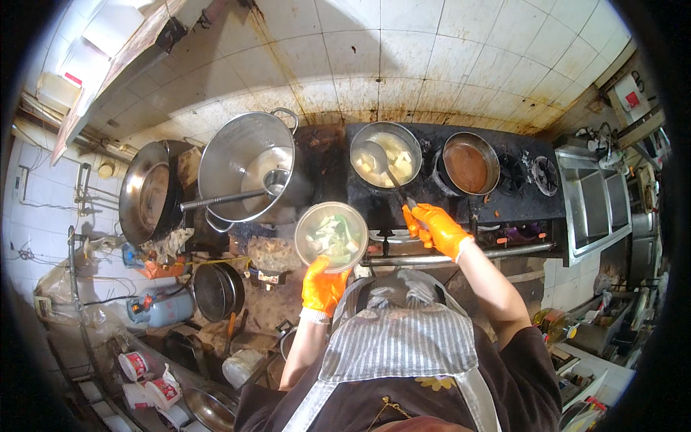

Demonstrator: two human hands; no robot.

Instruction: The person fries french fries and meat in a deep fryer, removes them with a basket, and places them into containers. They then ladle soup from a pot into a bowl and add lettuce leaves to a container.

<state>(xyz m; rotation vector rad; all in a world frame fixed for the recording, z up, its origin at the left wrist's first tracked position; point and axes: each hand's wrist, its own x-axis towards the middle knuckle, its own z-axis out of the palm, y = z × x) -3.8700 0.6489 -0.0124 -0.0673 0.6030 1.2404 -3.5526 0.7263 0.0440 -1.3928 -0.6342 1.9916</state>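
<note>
In an orange glove, my left hand [324, 289] grips the near rim of a round bowl [300, 237]. Chopped pale and green vegetables [334, 235] lie inside it. My right hand [440, 229], gloved the same way, is closed around the handle of a ladle [393, 181]. The ladle's head rests in a metal pot [415, 162] on the black stove. Pale cubes, possibly tofu, sit in cloudy broth [397, 148] in that pot. The bowl is held to the left of the pot and nearer my body.
A tall stockpot [221, 156] with a long-handled dipper [227, 200] across its rim stands left. Beyond it is a wok [132, 189]. Right of the ladled pot, another pan [494, 162] holds brown liquid. A steel sink [591, 205] adjoins the stove [332, 162]; a rail [502, 252] runs along its front.
</note>
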